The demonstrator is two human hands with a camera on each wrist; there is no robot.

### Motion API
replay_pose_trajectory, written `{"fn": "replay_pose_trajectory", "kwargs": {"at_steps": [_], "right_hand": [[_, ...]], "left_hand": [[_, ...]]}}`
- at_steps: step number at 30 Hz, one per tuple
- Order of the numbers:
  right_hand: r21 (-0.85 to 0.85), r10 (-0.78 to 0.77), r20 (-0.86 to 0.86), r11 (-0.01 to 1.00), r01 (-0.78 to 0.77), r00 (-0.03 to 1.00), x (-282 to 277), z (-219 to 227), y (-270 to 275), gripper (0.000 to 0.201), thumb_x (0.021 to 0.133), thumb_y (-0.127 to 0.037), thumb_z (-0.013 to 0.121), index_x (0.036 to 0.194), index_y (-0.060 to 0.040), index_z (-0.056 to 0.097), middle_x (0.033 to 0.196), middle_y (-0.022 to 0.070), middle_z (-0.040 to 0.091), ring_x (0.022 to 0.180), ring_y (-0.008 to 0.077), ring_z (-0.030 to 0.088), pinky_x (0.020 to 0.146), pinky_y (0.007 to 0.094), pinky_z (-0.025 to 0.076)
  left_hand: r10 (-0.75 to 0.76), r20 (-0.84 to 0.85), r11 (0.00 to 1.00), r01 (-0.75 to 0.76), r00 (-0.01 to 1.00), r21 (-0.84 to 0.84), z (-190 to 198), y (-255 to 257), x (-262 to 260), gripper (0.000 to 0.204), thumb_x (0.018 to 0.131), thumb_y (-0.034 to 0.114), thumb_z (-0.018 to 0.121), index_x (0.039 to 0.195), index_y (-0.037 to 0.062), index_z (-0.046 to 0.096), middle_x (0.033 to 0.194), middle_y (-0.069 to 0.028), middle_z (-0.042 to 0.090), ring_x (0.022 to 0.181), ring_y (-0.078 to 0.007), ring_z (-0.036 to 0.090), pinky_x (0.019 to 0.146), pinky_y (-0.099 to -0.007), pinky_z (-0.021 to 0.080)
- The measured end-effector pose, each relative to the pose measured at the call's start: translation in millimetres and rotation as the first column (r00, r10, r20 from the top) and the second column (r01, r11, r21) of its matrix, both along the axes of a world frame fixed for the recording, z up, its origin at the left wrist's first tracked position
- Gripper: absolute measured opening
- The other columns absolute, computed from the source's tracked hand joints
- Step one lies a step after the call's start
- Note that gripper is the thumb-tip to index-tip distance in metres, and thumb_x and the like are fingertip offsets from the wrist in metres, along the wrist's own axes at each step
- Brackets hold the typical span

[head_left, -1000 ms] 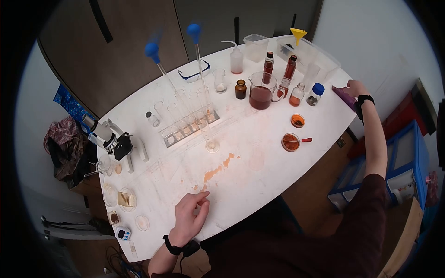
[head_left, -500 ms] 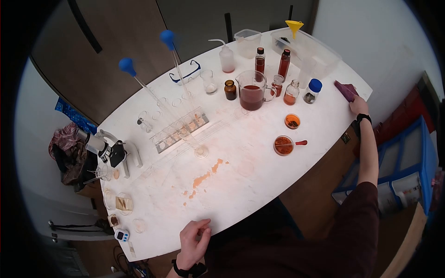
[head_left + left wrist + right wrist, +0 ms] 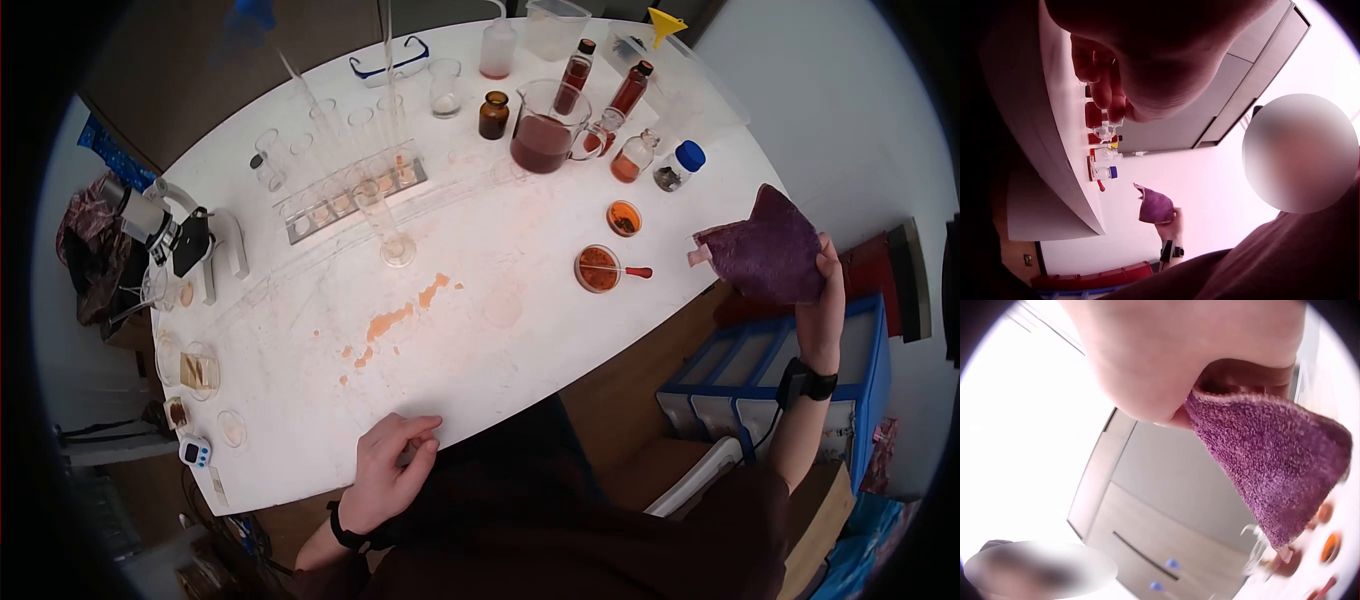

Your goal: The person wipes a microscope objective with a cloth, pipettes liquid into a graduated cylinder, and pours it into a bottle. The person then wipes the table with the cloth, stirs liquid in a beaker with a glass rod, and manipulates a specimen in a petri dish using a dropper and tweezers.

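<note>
A purple terry cloth [image 3: 772,248] hangs from my right hand [image 3: 826,305], which pinches it along one edge, raised beyond the table's right end. In the right wrist view the cloth [image 3: 1266,456] droops in a folded point below the thumb and fingers. My left hand [image 3: 392,462] is at the table's front edge, fingers loosely curled and holding nothing. Ahead of it on the white tabletop [image 3: 480,370] lies an orange spill [image 3: 390,322] in a broken streak. Two shallow dishes of orange-red matter stand right of the spill; a red-ended dropper [image 3: 636,272] lies across the nearer dish [image 3: 597,270].
A measuring jug [image 3: 541,140] of dark red liquid stands among bottles at the back. Beyond the spill are a test-tube rack [image 3: 350,205] and a glass cylinder [image 3: 397,250]. On the left are a microscope [image 3: 175,235], a glass dish and a small timer [image 3: 195,452].
My right hand has lifted the purple cloth off the table's right end and brought it nearer to me, where it hangs spread. My left hand keeps its loose curl near the front edge.
</note>
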State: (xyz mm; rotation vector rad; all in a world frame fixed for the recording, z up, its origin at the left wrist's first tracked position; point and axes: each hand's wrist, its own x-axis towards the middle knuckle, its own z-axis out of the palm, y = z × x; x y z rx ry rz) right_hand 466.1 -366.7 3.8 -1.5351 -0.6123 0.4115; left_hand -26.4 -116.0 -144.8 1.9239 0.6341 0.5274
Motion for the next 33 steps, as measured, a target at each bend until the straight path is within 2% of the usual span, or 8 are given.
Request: {"fn": "replay_pose_trajectory", "kwargs": {"at_steps": [9,13,15,16,19,25,28,33], "right_hand": [[0.072,0.516,-0.089,0.857,-0.511,0.852,-142,-42,125,0.026,0.1,-0.028,0.068,0.107,-0.0098,0.051,0.108,0.0038,0.064,0.107,0.0105,0.061,0.094,0.0253,0.048],[-0.046,0.395,0.243,0.917,-0.396,0.886,-172,-48,173,0.016,0.092,-0.003,0.062,0.102,-0.0036,0.05,0.125,0.0125,0.068,0.091,0.0141,0.062,0.076,0.0274,0.052],[-0.391,0.511,0.731,0.857,-0.337,0.452,-188,-38,187,0.023,0.08,0.007,0.065,0.096,-0.0027,0.052,0.12,0.0163,0.072,0.081,0.0203,0.066,0.069,0.0275,0.053],[-0.392,0.51,0.788,0.848,-0.357,0.346,-197,-41,200,0.028,0.071,0.011,0.066,0.092,-0.002,0.053,0.115,0.0192,0.073,0.08,0.0281,0.068,0.068,0.0313,0.055],[-0.646,0.692,0.651,0.721,-0.251,0.311,-214,-76,212,0.025,0.075,0.002,0.069,0.095,-0.0007,0.055,0.126,0.0214,0.07,0.1,0.036,0.071,0.083,0.044,0.059],[-0.696,0.711,0.677,0.702,-0.148,0.191,-231,-108,222,0.037,0.08,-0.005,0.069,0.115,0.0017,0.065,0.139,0.0261,0.062,0.129,0.0412,0.061,0.106,0.0476,0.054],[-0.726,0.745,0.611,0.662,-0.186,0.267,-240,-107,227,0.047,0.085,-0.008,0.069,0.131,0.002,0.065,0.14,0.0268,0.062,0.134,0.0417,0.057,0.111,0.0477,0.051],[-0.758,0.773,0.615,0.634,-0.151,0.156,-245,-117,235,0.05,0.091,-0.012,0.067,0.139,0.0005,0.064,0.143,0.026,0.06,0.134,0.0408,0.057,0.11,0.048,0.051]], "left_hand": [[0.233,0.151,0.967,-0.245,0.961,0.069,2,3,-55,0.027,0.096,-0.001,0.067,0.122,0.0002,0.07,0.084,-0.0063,0.068,0.076,-0.0157,0.061,0.07,-0.0302,0.049],[0.438,0.208,0.893,-0.449,0.874,0.007,-14,4,-87,0.028,0.094,-0.005,0.067,0.122,-0.001,0.071,0.085,-0.0066,0.069,0.074,-0.0148,0.06,0.069,-0.0282,0.048],[0.558,0.225,0.826,-0.561,0.798,-0.059,-22,4,-96,0.027,0.096,-0.006,0.065,0.122,-0.0025,0.07,0.085,-0.0069,0.067,0.075,-0.0134,0.059,0.072,-0.0276,0.048],[0.583,0.219,0.81,-0.58,0.782,-0.083,-27,4,-101,0.027,0.097,-0.006,0.064,0.123,-0.0025,0.069,0.085,-0.0065,0.066,0.076,-0.0133,0.059,0.073,-0.0274,0.048],[0.622,0.225,0.782,-0.609,0.75,-0.131,-38,3,-103,0.025,0.096,-0.006,0.064,0.121,-0.0026,0.069,0.085,-0.0068,0.066,0.076,-0.014,0.059,0.074,-0.0275,0.048],[0.585,0.199,0.807,-0.588,0.786,-0.051,-37,6,-105,0.022,0.095,-0.004,0.066,0.116,-0.0018,0.07,0.085,-0.0083,0.066,0.074,-0.0158,0.061,0.071,-0.028,0.049],[0.561,0.201,0.821,-0.571,0.803,-0.014,-39,7,-106,0.022,0.095,-0.003,0.067,0.116,-0.0013,0.07,0.085,-0.009,0.066,0.073,-0.0165,0.062,0.069,-0.0286,0.049],[0.568,0.201,0.813,-0.583,0.798,0.018,-39,6,-105,0.021,0.094,-0.003,0.069,0.115,-0.001,0.07,0.085,-0.0098,0.067,0.071,-0.0174,0.063,0.067,-0.0292,0.05]]}}
